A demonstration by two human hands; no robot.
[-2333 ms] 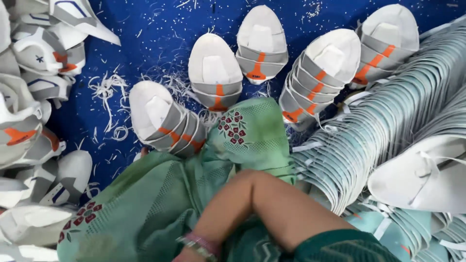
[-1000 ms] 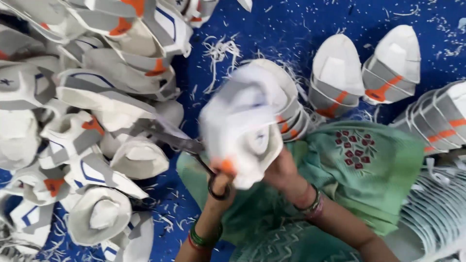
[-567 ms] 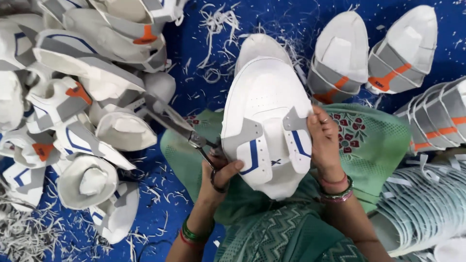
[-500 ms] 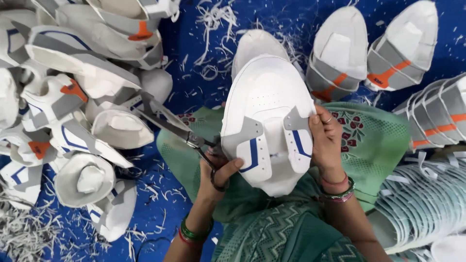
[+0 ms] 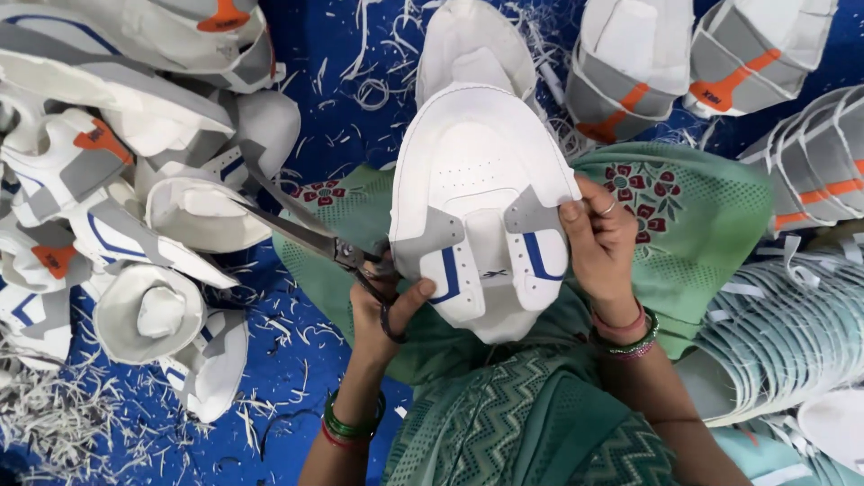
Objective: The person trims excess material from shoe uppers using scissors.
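White and flat, the shoe upper (image 5: 481, 202) lay over the lap, probably light and floppy, best pinched at its edge. Right hand (image 5: 601, 243) pinched its side; left hand (image 5: 382, 306) gripped open scissors (image 5: 315, 236).

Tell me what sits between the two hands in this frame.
In the head view, the white shoe upper spans the gap: the right hand pinches its edge, while the left hand, holding scissors, touches the opposite edge.
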